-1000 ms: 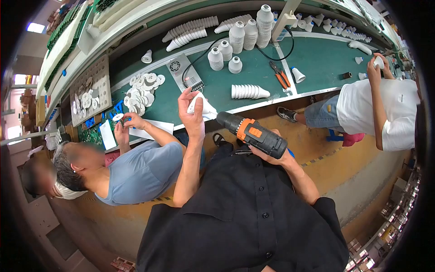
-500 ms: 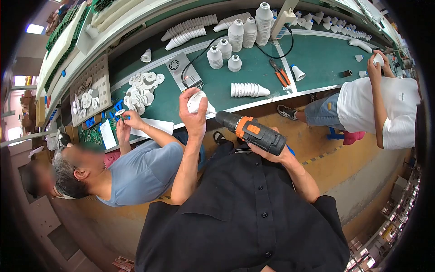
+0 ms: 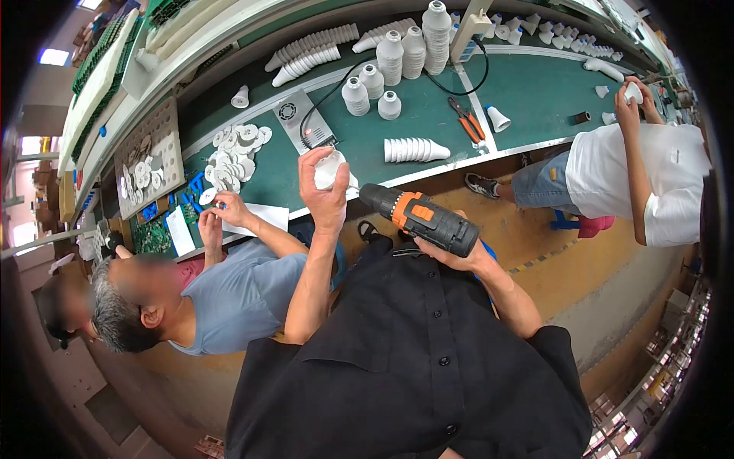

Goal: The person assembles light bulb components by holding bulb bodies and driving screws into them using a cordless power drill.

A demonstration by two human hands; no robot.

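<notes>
My left hand (image 3: pixel 326 195) grips a white cup-shaped part (image 3: pixel 329 170) between thumb and fingers, above the bench's front edge. My right hand (image 3: pixel 451 254) is closed round a black and orange power drill (image 3: pixel 420 219). The drill's chuck points left at the white part, and the tip is close to it; whether they touch I cannot tell. Behind my left hand lies a metal power supply box (image 3: pixel 303 121) with a black cable. A row of nested white cups (image 3: pixel 416 149) lies on the green bench (image 3: pixel 352 143) to the right of it.
Stacked white housings (image 3: pixel 390 59) stand at the back. Orange-handled pliers (image 3: pixel 468 122) and a white cone (image 3: pixel 498 118) lie to the right. White discs (image 3: pixel 233 157) are piled left, by a co-worker in blue (image 3: pixel 245 294). Another co-worker in white (image 3: pixel 634 180) is at the right.
The white part has turned in my left hand, its tapered side now less visible. The drill has shifted slightly left. The left co-worker's head and hands have moved a little.
</notes>
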